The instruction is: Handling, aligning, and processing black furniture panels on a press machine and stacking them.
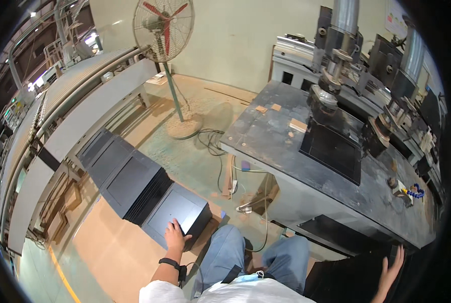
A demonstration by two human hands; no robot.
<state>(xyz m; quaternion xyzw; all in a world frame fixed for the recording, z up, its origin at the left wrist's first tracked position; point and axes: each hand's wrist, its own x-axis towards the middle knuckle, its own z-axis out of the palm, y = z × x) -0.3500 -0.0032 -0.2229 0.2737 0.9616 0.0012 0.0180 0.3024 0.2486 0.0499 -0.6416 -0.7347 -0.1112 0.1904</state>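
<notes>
Right here in front of me, the worker sits or stands with blue-jeaned knees (226, 247) at the table's near side, and both hands are out wide. The left hand (176, 235), a dark band (170, 262) at its wrist, is unclenched, fingers spread on the top of the nearest grey panel stack (177, 208), close to its edge. Over on the other side, the right hand (390, 271) is loose too, fingers stretched up against the black panels (342, 276) beside the table, closed on nothing I can see.

Look past the left hand: taller panel stacks (133, 182) run away in a row, each top showing a framed rectangle, with a brown sheet (107, 235) spread alongside. To the right there's the big dark worktable (268, 129), a black panel (331, 153) lying flat beneath the metal machine heads (327, 93), wood scraps (298, 125) scattered nearby. A dark cable (213, 140) coils on the dusty floor. Farther left stretches a roller conveyor (79, 81), and at the back, by the pale wall (235, 40), stands a red-bladed fan (163, 25).
</notes>
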